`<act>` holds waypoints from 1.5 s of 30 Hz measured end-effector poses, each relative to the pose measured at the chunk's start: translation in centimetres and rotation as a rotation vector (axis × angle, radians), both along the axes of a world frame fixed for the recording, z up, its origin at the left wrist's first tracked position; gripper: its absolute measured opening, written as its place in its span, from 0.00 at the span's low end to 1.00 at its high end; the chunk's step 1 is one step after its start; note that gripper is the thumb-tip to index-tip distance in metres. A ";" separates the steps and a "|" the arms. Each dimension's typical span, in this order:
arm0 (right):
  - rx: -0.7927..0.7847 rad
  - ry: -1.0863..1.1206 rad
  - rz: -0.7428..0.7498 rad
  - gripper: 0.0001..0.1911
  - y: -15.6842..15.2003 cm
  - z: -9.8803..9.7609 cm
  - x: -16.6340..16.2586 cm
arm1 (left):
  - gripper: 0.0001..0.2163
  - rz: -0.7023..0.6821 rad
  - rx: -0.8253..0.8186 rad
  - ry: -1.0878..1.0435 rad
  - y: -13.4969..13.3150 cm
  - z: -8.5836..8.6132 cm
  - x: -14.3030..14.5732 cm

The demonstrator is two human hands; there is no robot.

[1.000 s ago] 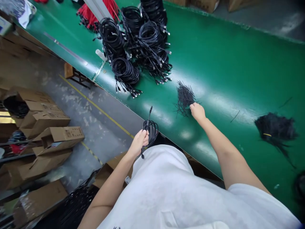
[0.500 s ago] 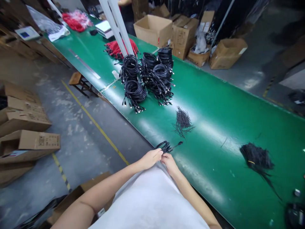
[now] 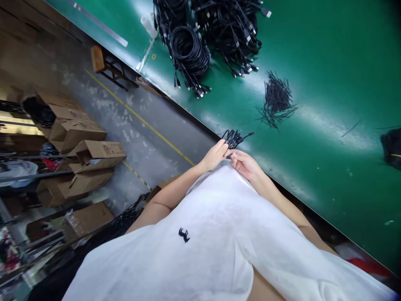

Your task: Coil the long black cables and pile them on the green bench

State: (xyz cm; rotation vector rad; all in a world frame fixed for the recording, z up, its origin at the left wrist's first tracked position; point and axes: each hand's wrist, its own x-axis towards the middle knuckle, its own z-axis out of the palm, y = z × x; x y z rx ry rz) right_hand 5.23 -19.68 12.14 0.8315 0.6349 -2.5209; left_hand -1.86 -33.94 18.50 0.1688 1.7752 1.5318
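My left hand (image 3: 214, 154) grips a small coiled black cable (image 3: 234, 137) at the near edge of the green belt (image 3: 328, 75). My right hand (image 3: 244, 163) meets it from the right, fingers pinched at the coil's base; a thin tie may be in them, too small to tell. One plug end of the cable sticks out to the right. A loose heap of short black ties (image 3: 277, 98) lies on the belt beyond my hands.
Stacks of coiled black cables (image 3: 213, 37) sit at the belt's far left. Another black bundle (image 3: 391, 147) lies at the right edge. Open cardboard boxes (image 3: 84, 154) and a wooden stool (image 3: 106, 67) stand on the concrete floor to the left.
A second ago my right hand was at the tie heap; it came back to the coil in my left hand. Both hands now stay together at the belt's edge while the view tilted down.
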 end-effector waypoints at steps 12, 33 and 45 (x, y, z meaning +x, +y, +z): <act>-0.191 0.021 -0.030 0.12 -0.7 -1.2 -1.2 | 0.16 -0.005 0.017 -0.188 -1.7 -0.6 1.0; 2.089 1.747 0.317 0.14 3.1 -0.4 -3.9 | 0.22 -0.371 -0.455 0.179 -0.5 -3.5 -0.8; 2.352 2.056 0.364 0.18 5.0 0.6 -5.4 | 0.09 -0.093 -0.042 -0.375 0.2 -4.3 -1.9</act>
